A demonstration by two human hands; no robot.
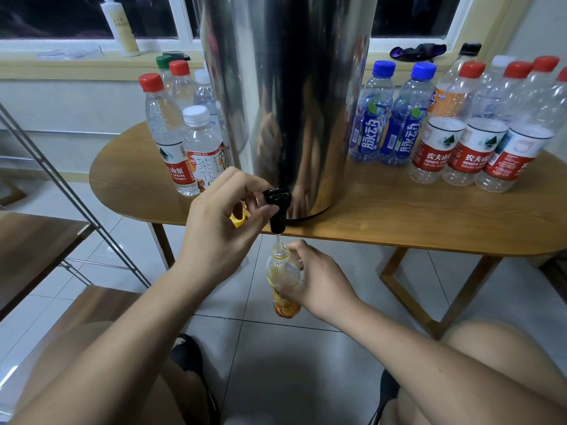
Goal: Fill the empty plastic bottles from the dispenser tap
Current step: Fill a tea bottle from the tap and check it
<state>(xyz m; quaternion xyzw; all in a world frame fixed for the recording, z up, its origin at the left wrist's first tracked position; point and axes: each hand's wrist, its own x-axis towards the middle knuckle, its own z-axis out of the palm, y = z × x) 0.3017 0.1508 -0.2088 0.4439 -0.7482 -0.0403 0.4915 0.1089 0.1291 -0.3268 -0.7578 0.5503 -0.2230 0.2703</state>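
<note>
A tall steel dispenser (285, 87) stands on the wooden table (399, 216), its black tap (277, 210) hanging over the front edge. My left hand (221, 219) grips the tap lever with thumb and fingers. Water runs from the spout into an uncapped clear bottle with an orange label (280, 271), held upright just below the tap. My right hand (319, 280) grips that bottle round its middle. A yellow cap (237, 221) lies on the table edge behind my left hand.
Capped bottles stand left of the dispenser (171, 133) and many more to its right, two blue-labelled (386, 118), several red-labelled (472, 139). A metal rack (70, 191) and wooden shelves are at the left. My knees sit below, over a tiled floor.
</note>
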